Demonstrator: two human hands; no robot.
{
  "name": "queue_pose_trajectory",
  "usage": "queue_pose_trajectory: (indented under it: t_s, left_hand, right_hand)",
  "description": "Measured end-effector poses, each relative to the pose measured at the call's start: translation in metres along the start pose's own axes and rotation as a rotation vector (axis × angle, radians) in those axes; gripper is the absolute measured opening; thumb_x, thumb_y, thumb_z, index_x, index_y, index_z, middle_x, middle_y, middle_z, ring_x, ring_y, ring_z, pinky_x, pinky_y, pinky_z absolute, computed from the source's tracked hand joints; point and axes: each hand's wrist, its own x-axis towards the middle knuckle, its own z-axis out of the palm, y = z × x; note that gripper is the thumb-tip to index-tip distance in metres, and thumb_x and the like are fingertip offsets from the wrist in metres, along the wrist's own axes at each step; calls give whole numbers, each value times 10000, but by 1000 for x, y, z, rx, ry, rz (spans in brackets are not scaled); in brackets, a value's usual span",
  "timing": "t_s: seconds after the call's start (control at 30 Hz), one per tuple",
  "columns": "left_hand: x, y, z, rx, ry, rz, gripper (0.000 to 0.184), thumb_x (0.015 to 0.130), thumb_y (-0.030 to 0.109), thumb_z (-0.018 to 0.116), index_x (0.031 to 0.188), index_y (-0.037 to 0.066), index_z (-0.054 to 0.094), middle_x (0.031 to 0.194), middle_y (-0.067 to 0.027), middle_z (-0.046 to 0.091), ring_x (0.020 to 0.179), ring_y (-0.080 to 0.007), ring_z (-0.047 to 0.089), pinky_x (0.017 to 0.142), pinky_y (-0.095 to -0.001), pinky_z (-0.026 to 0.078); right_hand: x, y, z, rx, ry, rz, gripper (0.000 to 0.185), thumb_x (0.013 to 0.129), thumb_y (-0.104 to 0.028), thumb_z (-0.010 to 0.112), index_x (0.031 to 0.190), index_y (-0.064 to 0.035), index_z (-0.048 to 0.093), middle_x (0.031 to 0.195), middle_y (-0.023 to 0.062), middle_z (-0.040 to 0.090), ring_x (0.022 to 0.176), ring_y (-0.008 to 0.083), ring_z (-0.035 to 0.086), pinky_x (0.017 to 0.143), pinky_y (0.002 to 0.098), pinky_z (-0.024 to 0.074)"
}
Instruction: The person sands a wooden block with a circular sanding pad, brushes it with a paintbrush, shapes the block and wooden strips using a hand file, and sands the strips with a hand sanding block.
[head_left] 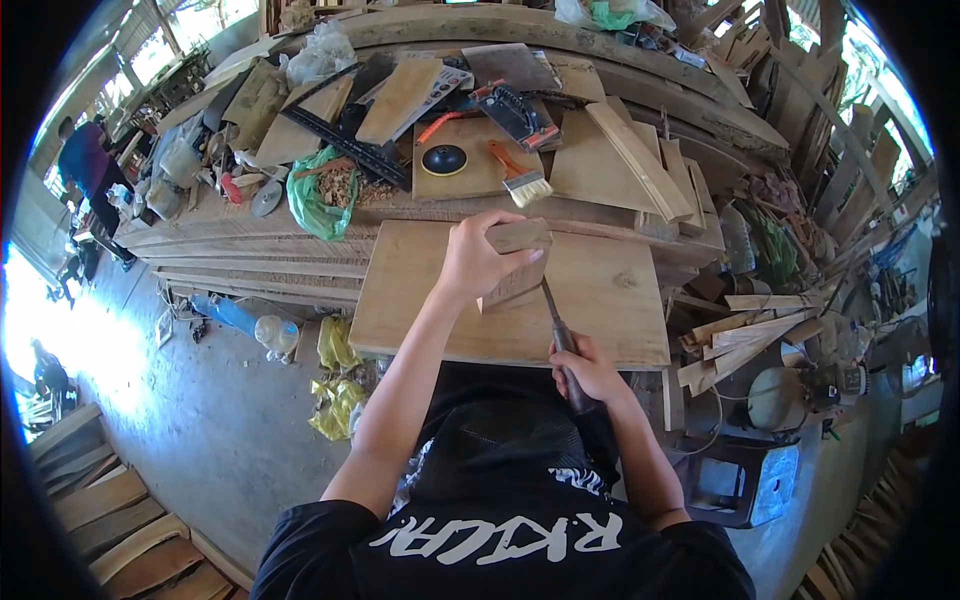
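– Where does the block (518, 238) lie from your fingers?
– In your left hand (472, 258), fingers closed around its upper end; it looks roughly upright on the board (610, 310).
– And the tool (563, 335)?
– Your right hand (585, 372) is wrapped round its handle. Its long axis slants forward and slightly left from those fingers, tip at the block's right edge; you can't tell if they touch.
– Which hand is nearer the block?
– Your left, gripping it; your right is nearer you.
– Count them?
– One block, one tool, one board beneath, two hands.
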Motion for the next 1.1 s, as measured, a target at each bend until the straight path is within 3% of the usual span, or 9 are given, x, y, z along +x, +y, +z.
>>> queue_pose_trajectory:
  t_s: [0.23,0.53,0.7,0.8,0.9,1.0,1.1]
  left_hand:
    - [-3,-2,4,16,15,33,468,706,183,927,1109,32,745,1016,-134,780,953,-224,752,887,-344,568]
    - [-3,-6,7,-20,33,66,457,708,178,926,1095,25,734,1014,-128,779,947,-225,752,882,-343,567]
    - [-4,-6,7,-5,94,104,453,697,167,932,1065,29,706,1016,-120,770,974,-230,744,893,-345,560]
    - [-7,-16,11,19,143,150,494,713,173,932,1102,10,675,1092,-115,744,1014,-193,701,921,-347,537]
    - [-20,-32,26,-249,228,95,560,699,167,940,1159,25,655,1070,-129,758,1049,-227,723,922,-349,554]
    - [-41,-73,43,-292,194,26,631,709,162,938,1236,9,627,1091,-140,762,1062,-237,725,933,-362,557]
    - [-56,-81,36,-72,79,-81,722,687,167,944,1294,-11,597,1106,-172,760,1086,-279,728,946,-380,555]
  right_hand:
    - [-3,-16,11,138,-46,-117,161,954,-110,611,1043,-43,495,659,63,562,487,175,573,459,339,495]
    - [12,3,-1,-41,62,164,172,950,-164,635,1024,-46,534,655,65,582,492,196,609,451,348,514]
    - [7,-14,4,50,-13,-13,154,948,-139,601,1036,-41,521,636,72,558,479,193,574,448,334,489]
    - [13,-8,2,74,-33,-59,171,951,-154,609,1046,-44,519,641,69,566,485,193,585,453,338,498]
    - [20,1,-3,25,-18,18,190,953,-183,632,1033,-49,524,648,66,582,490,192,605,459,341,514]
    - [16,4,-6,-16,23,134,198,952,-197,636,1030,-48,531,653,67,584,495,191,604,459,339,504]
    - [14,6,-6,17,38,177,201,953,-204,636,1033,-46,541,660,67,588,499,187,600,456,333,493]
